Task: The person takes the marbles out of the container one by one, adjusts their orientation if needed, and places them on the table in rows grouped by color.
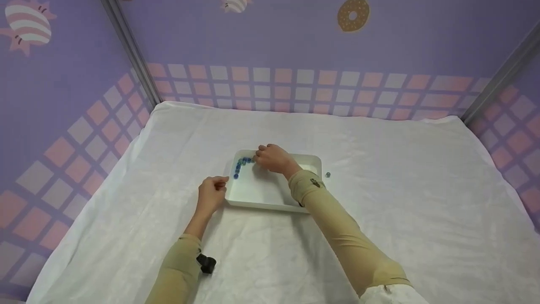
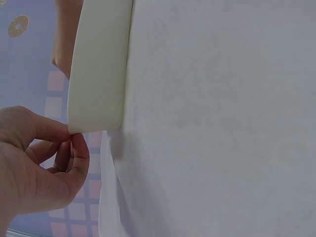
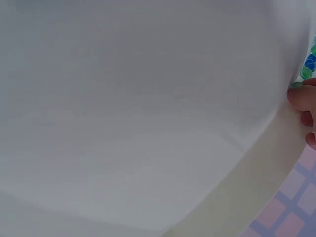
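A shallow white tray [image 1: 263, 206] lies on the white cloth. Blue and green glass marbles [image 1: 238, 167] line its left side and bend along the far side. My right hand [image 1: 275, 159] reaches over the tray to the end of that line. In the right wrist view, its thumb and finger pinch a green marble [image 3: 296, 85] beside the lined-up marbles [image 3: 309, 64]. At the tray's left edge, my left hand [image 1: 211, 195] pinches the rim between thumb and forefinger; the left wrist view shows the tray's outer wall [image 2: 98, 74] just above those fingertips.
One loose marble [image 1: 328, 174] lies on the cloth, just right of the tray. Purple walls [image 1: 270, 42] with pink and white squares enclose the left, back and right of the cloth-covered table [image 1: 400, 190].
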`<action>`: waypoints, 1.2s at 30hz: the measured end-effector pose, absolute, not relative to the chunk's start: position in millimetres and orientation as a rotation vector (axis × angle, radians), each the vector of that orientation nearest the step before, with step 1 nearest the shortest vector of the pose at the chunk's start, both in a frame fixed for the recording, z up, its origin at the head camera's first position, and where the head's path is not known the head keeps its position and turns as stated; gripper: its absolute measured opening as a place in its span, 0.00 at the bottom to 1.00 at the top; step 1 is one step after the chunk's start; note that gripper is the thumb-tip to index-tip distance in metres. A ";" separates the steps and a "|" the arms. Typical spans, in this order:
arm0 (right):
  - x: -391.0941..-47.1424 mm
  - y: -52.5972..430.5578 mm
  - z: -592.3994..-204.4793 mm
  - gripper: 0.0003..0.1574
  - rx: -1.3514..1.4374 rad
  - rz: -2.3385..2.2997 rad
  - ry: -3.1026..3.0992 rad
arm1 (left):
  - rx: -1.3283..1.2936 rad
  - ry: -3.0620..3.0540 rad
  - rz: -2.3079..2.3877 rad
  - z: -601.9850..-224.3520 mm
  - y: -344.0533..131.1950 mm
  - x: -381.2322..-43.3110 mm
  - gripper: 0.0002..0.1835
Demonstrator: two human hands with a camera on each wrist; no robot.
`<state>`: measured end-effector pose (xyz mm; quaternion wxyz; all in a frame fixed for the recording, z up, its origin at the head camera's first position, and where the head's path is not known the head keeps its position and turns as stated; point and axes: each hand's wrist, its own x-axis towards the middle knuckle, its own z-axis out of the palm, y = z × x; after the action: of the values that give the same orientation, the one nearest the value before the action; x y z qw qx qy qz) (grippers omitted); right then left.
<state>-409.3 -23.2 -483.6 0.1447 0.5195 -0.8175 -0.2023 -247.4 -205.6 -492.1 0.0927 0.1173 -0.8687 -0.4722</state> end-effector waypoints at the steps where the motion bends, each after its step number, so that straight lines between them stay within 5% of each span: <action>1: -409.4 -22.4 -484.2 0.12 1.492 -0.579 -2.348 | 0.351 -2.580 -1.404 -491.5 -205.2 -247.5 0.18; 36: -416.1 -9.8 -461.6 0.15 1.559 -0.199 -2.090 | 0.346 -2.585 -1.385 -490.3 -205.1 -247.7 0.19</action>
<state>-416.1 -9.8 -461.6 0.2602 0.5756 -0.7717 -0.0735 -247.7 -205.1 -490.3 0.0941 0.1166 -0.8716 -0.4668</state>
